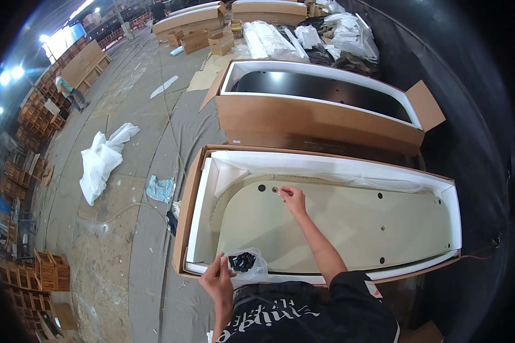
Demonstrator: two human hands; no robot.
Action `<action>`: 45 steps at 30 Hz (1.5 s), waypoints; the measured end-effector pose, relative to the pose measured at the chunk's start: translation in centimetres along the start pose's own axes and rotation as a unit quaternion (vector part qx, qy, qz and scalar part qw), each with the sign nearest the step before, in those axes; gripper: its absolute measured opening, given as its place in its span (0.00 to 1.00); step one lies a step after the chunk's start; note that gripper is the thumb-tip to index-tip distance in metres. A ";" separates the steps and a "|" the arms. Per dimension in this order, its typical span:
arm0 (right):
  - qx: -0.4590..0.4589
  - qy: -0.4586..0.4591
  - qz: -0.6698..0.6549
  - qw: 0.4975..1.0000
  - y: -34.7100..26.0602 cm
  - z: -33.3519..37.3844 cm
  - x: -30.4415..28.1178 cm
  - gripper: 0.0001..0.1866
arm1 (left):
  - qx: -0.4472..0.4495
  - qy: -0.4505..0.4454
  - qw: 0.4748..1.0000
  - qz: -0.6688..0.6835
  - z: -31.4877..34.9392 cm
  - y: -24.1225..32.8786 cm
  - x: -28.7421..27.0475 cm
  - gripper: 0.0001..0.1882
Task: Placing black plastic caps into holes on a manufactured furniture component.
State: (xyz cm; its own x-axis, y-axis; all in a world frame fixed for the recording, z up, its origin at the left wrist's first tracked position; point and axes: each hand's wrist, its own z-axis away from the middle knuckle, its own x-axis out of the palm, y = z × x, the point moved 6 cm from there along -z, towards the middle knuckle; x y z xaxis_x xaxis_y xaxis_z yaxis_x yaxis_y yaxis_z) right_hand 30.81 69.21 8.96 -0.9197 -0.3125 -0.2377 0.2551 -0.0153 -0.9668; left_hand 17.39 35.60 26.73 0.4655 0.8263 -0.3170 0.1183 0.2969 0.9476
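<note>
A long beige panel with rounded corners lies in a foam-lined cardboard box in front of me. Black round plugs sit in some spots of its surface. My right hand reaches over the panel, fingertips pinched beside a small round fitting; what they hold, if anything, is too small to name. At the box's near left corner, my left hand grips the edge of a clear plastic bag. Small black pieces fill the bag.
Beyond stands a second open carton with a glossy dark panel. White plastic sheeting and a light blue cloth lie on the floor at left. A person stands farther off, near wooden crates.
</note>
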 end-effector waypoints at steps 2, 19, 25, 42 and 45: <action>-0.009 0.037 0.050 0.998 1.2 -2.1 0.7 0.10 | -0.030 0.028 0.999 0.025 0.0 -0.7 -0.8 0.12; -0.107 -0.038 0.350 0.930 2.3 -5.3 4.4 0.08 | 0.061 0.038 0.994 0.083 0.9 -9.1 -4.2 0.28; -0.128 -0.037 0.348 0.928 1.6 -4.8 4.7 0.07 | 0.076 0.052 0.993 0.073 -0.6 -8.4 -4.1 0.35; 0.010 0.007 0.484 0.875 1.1 -5.0 5.0 0.26 | 0.082 0.091 0.976 -0.179 -6.6 -18.8 -2.8 0.20; 0.013 0.072 0.449 0.891 0.5 -4.6 4.1 0.22 | 0.086 0.078 0.977 -0.181 -6.6 -19.4 -2.6 0.20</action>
State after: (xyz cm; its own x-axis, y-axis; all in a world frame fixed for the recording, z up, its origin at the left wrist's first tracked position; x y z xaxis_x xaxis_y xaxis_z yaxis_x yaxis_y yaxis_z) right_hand 25.84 72.31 7.08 -0.3703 -0.0863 -0.9249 0.9118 0.1563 -0.3796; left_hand 8.09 30.86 8.90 0.2285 0.7489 -0.6220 0.4014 0.5096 0.7610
